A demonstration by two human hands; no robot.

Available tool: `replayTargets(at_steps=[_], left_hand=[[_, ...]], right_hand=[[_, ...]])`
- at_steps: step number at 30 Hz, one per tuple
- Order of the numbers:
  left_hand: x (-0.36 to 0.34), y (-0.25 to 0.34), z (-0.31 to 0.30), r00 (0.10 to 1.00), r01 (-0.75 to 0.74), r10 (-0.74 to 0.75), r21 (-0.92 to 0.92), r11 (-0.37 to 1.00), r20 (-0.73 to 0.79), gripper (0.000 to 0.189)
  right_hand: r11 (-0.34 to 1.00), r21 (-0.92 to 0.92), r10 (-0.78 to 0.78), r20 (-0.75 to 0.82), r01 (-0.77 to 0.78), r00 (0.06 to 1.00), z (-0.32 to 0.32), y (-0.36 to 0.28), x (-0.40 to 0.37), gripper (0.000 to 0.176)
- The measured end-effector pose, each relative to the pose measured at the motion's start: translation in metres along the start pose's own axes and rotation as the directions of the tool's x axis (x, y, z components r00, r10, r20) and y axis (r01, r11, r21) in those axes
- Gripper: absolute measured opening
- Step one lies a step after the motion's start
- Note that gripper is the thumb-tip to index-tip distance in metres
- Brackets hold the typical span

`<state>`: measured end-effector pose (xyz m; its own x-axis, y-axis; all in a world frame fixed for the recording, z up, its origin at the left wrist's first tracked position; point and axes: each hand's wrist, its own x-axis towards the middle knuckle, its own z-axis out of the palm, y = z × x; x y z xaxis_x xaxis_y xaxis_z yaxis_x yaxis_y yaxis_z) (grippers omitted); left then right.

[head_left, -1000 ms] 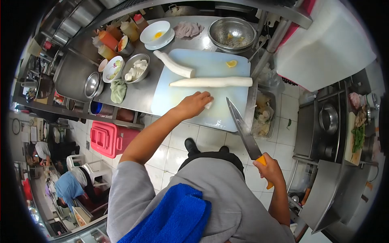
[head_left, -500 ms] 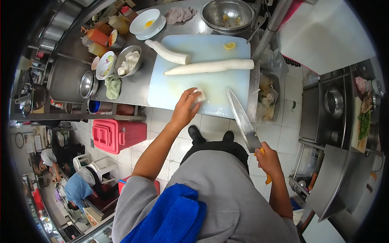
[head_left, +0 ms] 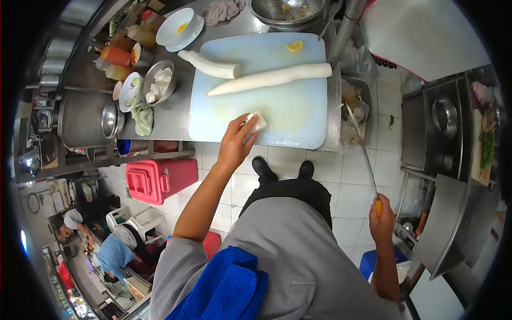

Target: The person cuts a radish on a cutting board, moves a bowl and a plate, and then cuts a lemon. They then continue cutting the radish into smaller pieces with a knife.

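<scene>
Pinching a radish piece (head_left: 257,121) between thumb and fingertips: left hand (head_left: 234,141), closed on it, palm down, arm stretched forward from the shoulder, wrist slightly bent. Piece right at the fingertips, over the near part of the cutting board (head_left: 298,114); cannot tell whether lifted or resting. Best gripped by the flat cut faces, the wet flesh likely slippery; best carried low and level.

Beyond the fingertips: long peeled radish (head_left: 269,79) lying across the board; shorter radish (head_left: 209,64) further off, to the left. Left again, off the board: metal bowl (head_left: 175,84) of white chunks.

Far out to the right and nearer the body: right hand (head_left: 382,221), wrapped round the orange handle of a knife (head_left: 365,160), elbow low, blade pointing forward, sensibly held well apart from the other hand.
</scene>
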<state>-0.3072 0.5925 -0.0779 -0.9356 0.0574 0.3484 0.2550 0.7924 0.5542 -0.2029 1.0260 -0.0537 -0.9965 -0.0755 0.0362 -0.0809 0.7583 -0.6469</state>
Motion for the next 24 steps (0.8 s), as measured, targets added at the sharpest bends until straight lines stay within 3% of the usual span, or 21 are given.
replayTargets(at_steps=[1, 3, 5, 8, 11, 12, 24], left_hand=[[0.000, -0.001, 0.001, 1.000, 0.002, -0.002, -0.001, 1.000, -0.011, 0.052], [-0.002, -0.003, 0.001, 0.999, -0.031, 0.031, 0.022, 0.999, -0.011, 0.052], [-0.001, -0.005, 0.000, 0.998, -0.064, 0.065, 0.051, 0.997, -0.013, 0.052], [0.000, -0.006, -0.001, 0.996, -0.090, 0.090, 0.063, 0.994, 0.001, 0.052], [0.002, -0.005, -0.003, 0.995, -0.096, 0.095, 0.068, 0.993, 0.015, 0.051], [0.003, -0.004, -0.003, 0.995, -0.096, 0.095, 0.069, 0.993, 0.020, 0.050], [0.005, -0.005, -0.006, 0.993, -0.107, 0.103, 0.063, 0.992, 0.060, 0.048]], right_hand=[[0.933, 0.137, 0.293, 0.245, -0.332, 0.924, 0.001, -0.010, 0.002, 0.014], [0.825, 0.384, 0.223, 0.453, -0.414, 0.863, 0.019, -0.033, 0.018, 0.011], [0.753, 0.321, 0.272, 0.643, -0.574, 0.716, 0.038, -0.067, 0.040, 0.016], [0.834, 0.286, 0.161, 0.692, -0.472, 0.704, 0.056, -0.097, 0.063, 0.021], [0.844, 0.273, 0.144, 0.713, -0.461, 0.686, 0.068, -0.105, 0.075, 0.025], [0.880, 0.313, 0.073, 0.654, -0.356, 0.753, 0.076, -0.100, 0.074, 0.028], [0.894, 0.309, 0.043, 0.660, -0.323, 0.750, 0.084, -0.106, 0.075, 0.026]])
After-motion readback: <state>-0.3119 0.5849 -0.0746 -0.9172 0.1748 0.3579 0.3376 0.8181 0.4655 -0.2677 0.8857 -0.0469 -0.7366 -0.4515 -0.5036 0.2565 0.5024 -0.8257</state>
